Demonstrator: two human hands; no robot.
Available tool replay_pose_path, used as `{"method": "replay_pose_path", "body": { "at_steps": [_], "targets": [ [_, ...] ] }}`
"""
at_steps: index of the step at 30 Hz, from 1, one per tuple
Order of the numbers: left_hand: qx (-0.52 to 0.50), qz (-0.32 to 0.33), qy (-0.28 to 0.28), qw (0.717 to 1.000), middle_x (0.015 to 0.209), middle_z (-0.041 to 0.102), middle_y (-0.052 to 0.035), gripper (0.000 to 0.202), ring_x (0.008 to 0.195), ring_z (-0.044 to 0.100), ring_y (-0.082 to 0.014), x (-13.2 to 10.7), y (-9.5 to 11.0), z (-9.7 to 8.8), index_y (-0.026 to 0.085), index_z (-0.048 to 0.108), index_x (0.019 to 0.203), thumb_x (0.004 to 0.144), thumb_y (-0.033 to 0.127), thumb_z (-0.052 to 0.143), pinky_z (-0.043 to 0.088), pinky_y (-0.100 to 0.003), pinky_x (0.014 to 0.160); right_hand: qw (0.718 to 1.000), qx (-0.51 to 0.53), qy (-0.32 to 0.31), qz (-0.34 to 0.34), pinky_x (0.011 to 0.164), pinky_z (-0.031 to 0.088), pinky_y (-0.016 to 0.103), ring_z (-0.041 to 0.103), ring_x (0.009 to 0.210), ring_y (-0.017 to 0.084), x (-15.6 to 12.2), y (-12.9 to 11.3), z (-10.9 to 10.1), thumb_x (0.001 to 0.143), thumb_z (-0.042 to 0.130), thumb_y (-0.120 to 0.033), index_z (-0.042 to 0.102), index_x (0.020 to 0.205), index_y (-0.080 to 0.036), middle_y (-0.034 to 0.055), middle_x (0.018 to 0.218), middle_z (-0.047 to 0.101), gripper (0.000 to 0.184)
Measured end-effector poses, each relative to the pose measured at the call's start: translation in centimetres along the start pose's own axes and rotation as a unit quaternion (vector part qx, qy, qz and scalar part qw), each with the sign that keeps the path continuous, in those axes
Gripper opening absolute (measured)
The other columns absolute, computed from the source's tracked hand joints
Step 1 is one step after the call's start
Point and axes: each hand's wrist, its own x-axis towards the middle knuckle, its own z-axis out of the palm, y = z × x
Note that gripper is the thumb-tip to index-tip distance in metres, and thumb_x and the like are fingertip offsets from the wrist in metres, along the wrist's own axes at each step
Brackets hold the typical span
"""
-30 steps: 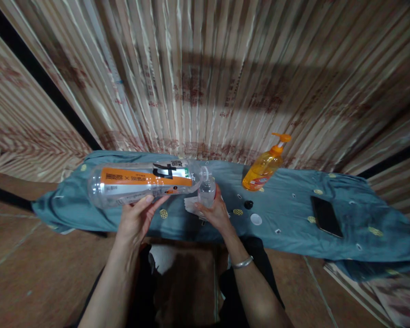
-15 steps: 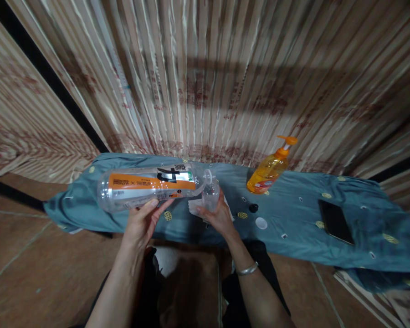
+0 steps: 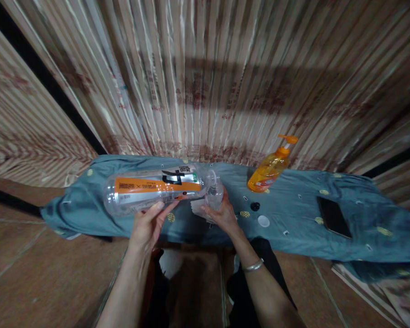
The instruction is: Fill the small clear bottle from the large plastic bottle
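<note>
My left hand [image 3: 149,225] grips a large clear plastic bottle [image 3: 157,190] with an orange label, held on its side with its open mouth pointing right. That mouth meets the top of a small clear bottle [image 3: 214,197], which my right hand [image 3: 222,215] holds upright just above a white tissue [image 3: 197,207] on the blue-green cloth [image 3: 294,214]. A silver bracelet [image 3: 253,265] circles my right wrist.
An orange pump bottle [image 3: 270,167] stands at the back of the cloth. A small black cap [image 3: 255,206] and a white cap [image 3: 263,221] lie right of my hands. A dark phone [image 3: 334,217] lies farther right. Striped curtains hang behind; brown tiled floor below.
Both hands keep the same hold on the two bottles. The view has shifted a little, so everything sits slightly farther right in the frame.
</note>
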Motion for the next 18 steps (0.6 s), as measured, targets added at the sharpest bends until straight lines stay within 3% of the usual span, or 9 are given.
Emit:
{"method": "replay_pose_path", "body": {
  "at_steps": [7,18],
  "targets": [
    [-0.012,-0.002,-0.007,1.000,0.089,0.081,-0.0034,0.039,0.091,0.077,-0.0287,0.21,-0.07,-0.10,0.022,0.078,0.075,0.044,0.028,0.102,0.068,-0.043,0.080,1.000,0.017,-0.009,-0.013,0.110,0.052,0.055,0.065,0.129,0.034,0.13,-0.04,-0.13,0.072,0.083,-0.050,0.036,0.155,-0.027,0.0106,0.142,0.065,0.098],
    [-0.012,-0.002,0.015,1.000,0.095,0.081,-0.0015,0.051,0.091,0.076,-0.0289,0.58,-0.17,-0.02,0.024,0.080,0.086,0.040,0.027,0.102,0.069,-0.043,0.078,1.000,0.017,-0.006,0.025,0.111,0.052,0.053,0.064,0.129,0.033,0.52,0.19,0.18,0.068,0.087,-0.043,0.039,0.153,-0.025,0.0107,0.140,0.065,0.100]
  ]
}}
